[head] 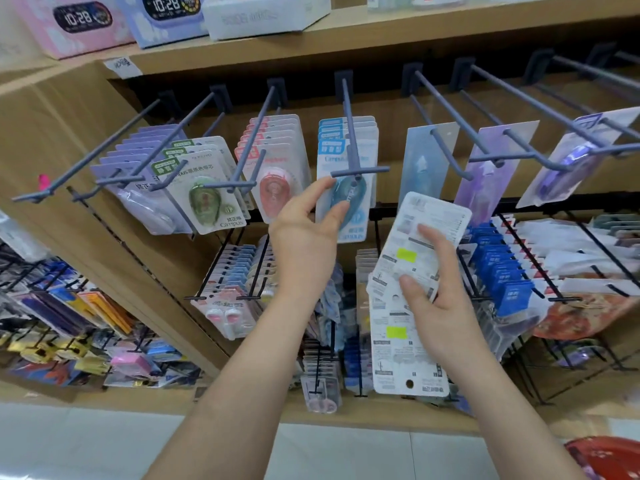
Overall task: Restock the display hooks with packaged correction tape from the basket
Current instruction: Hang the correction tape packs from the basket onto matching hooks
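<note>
My right hand [440,296] grips a fanned stack of correction tape packs [412,292], white backs toward me with yellow-green stickers. My left hand [308,230] reaches up to the blue correction tape pack [346,188] hanging at the front of a grey display hook [356,168]; thumb and forefinger pinch that pack's left edge. To the left hang rows of pink packs [273,164], green packs [201,188] and purple packs [138,174]. Further right the hooks carry a single pale blue pack [427,161], a lilac pack [491,168] and a purple pack [568,161].
A wooden shelf [346,39] above the hooks carries boxed clocks [79,22]. Lower black wire racks [519,265] stick out with more stationery. A red basket [606,459] shows at the bottom right corner. Pale floor tiles [104,445] lie below.
</note>
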{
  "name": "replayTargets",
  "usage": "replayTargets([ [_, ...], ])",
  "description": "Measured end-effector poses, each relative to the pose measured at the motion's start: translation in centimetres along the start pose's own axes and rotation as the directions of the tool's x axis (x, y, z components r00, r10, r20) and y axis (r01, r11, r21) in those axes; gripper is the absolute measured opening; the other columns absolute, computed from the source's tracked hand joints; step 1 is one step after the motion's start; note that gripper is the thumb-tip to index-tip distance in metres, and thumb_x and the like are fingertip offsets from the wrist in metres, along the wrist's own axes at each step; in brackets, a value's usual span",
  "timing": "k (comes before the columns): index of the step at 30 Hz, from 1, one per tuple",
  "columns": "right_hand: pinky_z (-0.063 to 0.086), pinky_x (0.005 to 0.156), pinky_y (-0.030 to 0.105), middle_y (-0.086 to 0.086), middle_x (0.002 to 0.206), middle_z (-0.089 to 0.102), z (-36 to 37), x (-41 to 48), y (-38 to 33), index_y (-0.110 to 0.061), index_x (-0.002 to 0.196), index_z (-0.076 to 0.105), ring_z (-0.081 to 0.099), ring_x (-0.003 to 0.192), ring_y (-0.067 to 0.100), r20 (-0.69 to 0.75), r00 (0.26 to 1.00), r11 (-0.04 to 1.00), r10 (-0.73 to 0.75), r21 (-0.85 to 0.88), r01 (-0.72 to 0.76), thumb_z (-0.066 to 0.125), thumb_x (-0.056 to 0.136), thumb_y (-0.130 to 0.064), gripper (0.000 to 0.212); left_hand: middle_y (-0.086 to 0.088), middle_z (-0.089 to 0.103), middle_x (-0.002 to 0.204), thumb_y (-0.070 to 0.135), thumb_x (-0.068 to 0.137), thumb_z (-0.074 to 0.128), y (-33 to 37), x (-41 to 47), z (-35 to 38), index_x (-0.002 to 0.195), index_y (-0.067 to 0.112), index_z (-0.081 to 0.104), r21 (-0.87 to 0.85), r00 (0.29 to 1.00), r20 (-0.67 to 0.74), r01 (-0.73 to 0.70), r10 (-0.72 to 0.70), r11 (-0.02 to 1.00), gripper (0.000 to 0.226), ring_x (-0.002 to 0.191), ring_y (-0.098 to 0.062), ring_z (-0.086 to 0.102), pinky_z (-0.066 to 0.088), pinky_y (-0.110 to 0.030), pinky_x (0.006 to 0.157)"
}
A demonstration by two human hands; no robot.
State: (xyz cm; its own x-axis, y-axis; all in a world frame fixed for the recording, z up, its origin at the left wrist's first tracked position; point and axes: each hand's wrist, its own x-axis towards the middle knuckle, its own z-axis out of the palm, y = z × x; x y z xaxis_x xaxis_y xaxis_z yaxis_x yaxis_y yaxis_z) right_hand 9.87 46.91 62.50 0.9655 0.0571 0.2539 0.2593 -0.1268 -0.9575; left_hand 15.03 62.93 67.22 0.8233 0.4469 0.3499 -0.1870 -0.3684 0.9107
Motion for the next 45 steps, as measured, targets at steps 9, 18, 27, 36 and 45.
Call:
replayTargets([
  [9, 0.037, 0.110, 0.018, -0.053, 0.134, 0.036, -0.6, 0.0, -1.3, -0.071, 0.133, -0.003, 0.040, 0.130, -0.017, 0.259, 0.966, 0.996, 0.022, 0.078, -0.044, 0.060, 0.095, -0.007, 0.098, 0.006, 0.064, 0.116, 0.034, 0.096, 0.060, 0.3, -1.2, -1.3, 0.122, 0.026, 0.065, 0.125, 0.988, 0.149, -0.064, 0.045, 0.990, 0.027, 0.105, -0.010, 0.061, 0.050, -0.030, 0.092],
  [18, 0.053, 0.097, 0.050, -0.007, 0.135, 0.062, -0.6, 0.2, -2.2, -0.080, 0.132, 0.003, 0.064, 0.118, 0.016, 0.463, 0.876, 0.983, 0.133, 0.049, -0.175, 0.072, 0.088, -0.007, 0.110, -0.007, 0.076, 0.097, 0.012, 0.087, 0.069, 0.4, -3.1, -4.4, 0.100, 0.009, 0.069, -0.438, 0.911, 0.276, 0.402, -0.306, 0.804, 0.013, 0.086, -0.023, 0.073, 0.058, -0.041, 0.075],
  [27, 0.061, 0.075, 0.048, 0.006, 0.092, 0.078, 0.0, 1.8, -0.9, -0.019, 0.107, 0.069, 0.074, 0.087, 0.030, 0.071, 0.941, 0.916, 0.331, 0.217, -0.338, 0.067, 0.090, -0.002, 0.025, 0.025, 0.056, 0.133, 0.012, 0.076, 0.077, -2.3, -4.9, -8.8, 0.083, 0.047, 0.077, -0.098, 0.899, 0.399, -0.155, 0.181, 0.983, 0.036, 0.132, -0.015, 0.048, 0.047, -0.044, 0.101],
  [36, 0.061, 0.072, 0.043, 0.013, 0.108, 0.073, 3.3, 1.1, -1.8, -0.014, 0.117, 0.060, 0.072, 0.092, 0.028, 0.339, 0.858, 0.685, 0.386, 0.518, -0.513, 0.065, 0.086, -0.024, 0.033, 0.016, 0.042, 0.151, -0.012, 0.083, 0.043, -4.0, -6.5, -8.5, 0.120, 0.038, 0.066, 0.046, 0.737, 0.606, -0.409, 0.300, 0.911, 0.067, 0.148, -0.008, 0.025, 0.022, -0.021, 0.119],
  [45, 0.059, 0.085, 0.047, 0.006, 0.112, 0.072, 3.6, 0.6, -1.8, -0.025, 0.120, 0.057, 0.069, 0.106, 0.027, 0.346, 0.920, 0.885, 0.182, 0.350, -0.306, 0.074, 0.075, -0.017, 0.049, 0.007, 0.071, 0.109, 0.017, 0.094, 0.065, -1.0, -4.4, -7.9, 0.109, 0.031, 0.067, -0.221, 0.936, 0.263, 0.296, -0.235, 0.929, 0.021, 0.097, -0.008, 0.068, 0.056, -0.023, 0.075],
])
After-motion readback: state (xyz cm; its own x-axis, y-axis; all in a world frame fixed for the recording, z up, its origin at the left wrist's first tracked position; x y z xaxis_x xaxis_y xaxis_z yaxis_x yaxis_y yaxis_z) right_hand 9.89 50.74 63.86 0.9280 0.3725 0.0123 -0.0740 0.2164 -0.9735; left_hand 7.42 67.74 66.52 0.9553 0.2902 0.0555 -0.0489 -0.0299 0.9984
